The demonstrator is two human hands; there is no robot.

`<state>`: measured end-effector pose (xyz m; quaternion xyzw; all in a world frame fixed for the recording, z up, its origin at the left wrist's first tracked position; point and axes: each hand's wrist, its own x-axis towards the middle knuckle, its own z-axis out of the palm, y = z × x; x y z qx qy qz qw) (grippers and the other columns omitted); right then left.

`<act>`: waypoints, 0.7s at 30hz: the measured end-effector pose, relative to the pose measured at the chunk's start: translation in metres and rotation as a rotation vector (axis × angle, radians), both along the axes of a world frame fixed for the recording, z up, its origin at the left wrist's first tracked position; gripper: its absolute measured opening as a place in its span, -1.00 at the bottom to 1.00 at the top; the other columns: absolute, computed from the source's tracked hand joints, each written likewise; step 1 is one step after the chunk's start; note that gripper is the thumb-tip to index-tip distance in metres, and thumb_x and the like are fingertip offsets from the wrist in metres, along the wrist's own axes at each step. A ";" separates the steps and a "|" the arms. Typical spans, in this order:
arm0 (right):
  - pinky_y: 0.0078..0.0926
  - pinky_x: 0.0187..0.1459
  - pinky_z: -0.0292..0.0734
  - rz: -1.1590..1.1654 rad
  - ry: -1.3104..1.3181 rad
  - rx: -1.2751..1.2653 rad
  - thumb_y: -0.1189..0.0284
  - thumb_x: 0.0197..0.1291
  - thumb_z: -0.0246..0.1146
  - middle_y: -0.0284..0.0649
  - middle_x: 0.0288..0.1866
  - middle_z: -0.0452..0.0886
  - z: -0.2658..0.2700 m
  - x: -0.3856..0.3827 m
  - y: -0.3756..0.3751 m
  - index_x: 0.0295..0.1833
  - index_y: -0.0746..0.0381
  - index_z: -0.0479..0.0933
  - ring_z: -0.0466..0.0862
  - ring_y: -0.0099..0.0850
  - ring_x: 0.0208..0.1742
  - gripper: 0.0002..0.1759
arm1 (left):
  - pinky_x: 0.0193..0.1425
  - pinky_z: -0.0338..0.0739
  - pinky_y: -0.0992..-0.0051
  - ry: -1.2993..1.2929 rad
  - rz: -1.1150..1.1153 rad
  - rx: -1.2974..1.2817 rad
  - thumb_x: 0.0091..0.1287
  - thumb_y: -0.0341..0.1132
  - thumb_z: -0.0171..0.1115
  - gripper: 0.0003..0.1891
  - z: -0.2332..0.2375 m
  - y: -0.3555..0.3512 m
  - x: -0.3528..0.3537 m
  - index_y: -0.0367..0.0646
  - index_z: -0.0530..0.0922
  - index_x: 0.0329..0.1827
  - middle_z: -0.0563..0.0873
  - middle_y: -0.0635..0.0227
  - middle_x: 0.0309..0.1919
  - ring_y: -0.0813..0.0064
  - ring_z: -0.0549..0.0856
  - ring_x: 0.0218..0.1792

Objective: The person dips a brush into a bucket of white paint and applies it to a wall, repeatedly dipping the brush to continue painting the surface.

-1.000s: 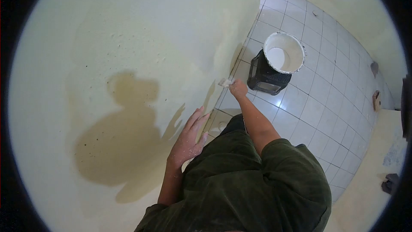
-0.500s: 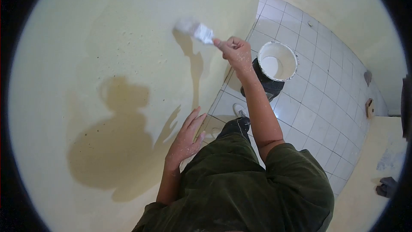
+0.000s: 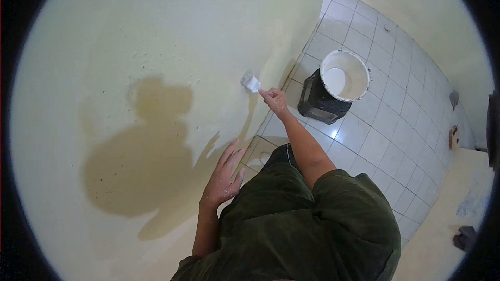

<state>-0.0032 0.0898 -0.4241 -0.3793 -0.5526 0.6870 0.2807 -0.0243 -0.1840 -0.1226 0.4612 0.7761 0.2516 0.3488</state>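
Note:
My right hand point(image 3: 274, 101) grips the handle of a paintbrush point(image 3: 250, 81) whose bristles and ferrule are coated white. The bristles lie against the pale yellow wall point(image 3: 208, 36), not far from its bottom edge. My left hand point(image 3: 224, 174) hangs lower down beside the same wall, fingers stretched and apart, holding nothing. White specks dot both hands. To the right of the brush stands an open paint bucket point(image 3: 359, 75) with white paint in the bottom and crusted along its rim.
The bucket rests on a black box-shaped stand point(image 3: 324, 106) on the white tiled floor point(image 3: 388, 140). At far right are a brown item point(image 3: 454, 138) by the other wall and a dark object point(image 3: 465, 238) on a ledge. My shadow point(image 3: 140, 161) falls across the wall.
My right hand has brought the brush down the wall and slightly right, nearer the floor edge. My left hand has barely shifted. The view has moved a little, showing more of the black stand.

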 end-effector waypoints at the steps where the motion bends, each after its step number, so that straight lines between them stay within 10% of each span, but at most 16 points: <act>1: -0.57 -0.45 0.36 0.007 -0.023 -0.047 0.15 0.26 0.56 -0.46 -0.56 0.51 -0.015 0.004 -0.003 -0.53 0.19 0.50 0.42 -0.67 -0.50 -0.50 | 0.72 0.12 0.13 -0.004 0.014 -0.004 0.38 -0.42 0.23 -0.38 0.001 0.000 0.000 -0.17 0.41 0.55 0.25 0.10 0.67 0.04 0.21 0.68; 10: -0.14 -0.09 0.68 0.088 -0.943 0.226 -0.11 0.04 0.54 0.01 -0.32 0.80 -0.097 0.023 -0.001 -0.28 0.20 0.79 0.82 -0.07 -0.16 -0.46 | 0.71 0.13 0.11 -0.004 0.040 0.002 0.38 -0.41 0.23 -0.38 0.002 0.023 -0.001 -0.15 0.42 0.55 0.25 0.08 0.67 0.04 0.22 0.68; 16: -0.16 -0.16 0.68 0.082 -0.766 0.146 -0.12 0.04 0.52 -0.13 -0.38 0.79 0.040 0.005 0.032 -0.33 0.18 0.76 0.81 -0.10 -0.26 -0.47 | 0.71 0.12 0.11 -0.015 0.031 0.013 0.36 -0.42 0.24 -0.37 0.008 0.050 -0.005 -0.13 0.43 0.54 0.24 0.09 0.68 0.05 0.20 0.69; 21: -0.44 -0.38 0.49 0.001 -0.266 0.029 0.08 0.14 0.59 -0.32 -0.53 0.66 0.171 0.027 0.062 -0.46 0.22 0.65 0.60 -0.52 -0.47 -0.55 | 0.71 0.14 0.15 -0.012 0.012 0.051 0.39 -0.45 0.22 -0.41 0.008 0.069 -0.010 -0.17 0.44 0.53 0.24 0.08 0.67 0.03 0.21 0.68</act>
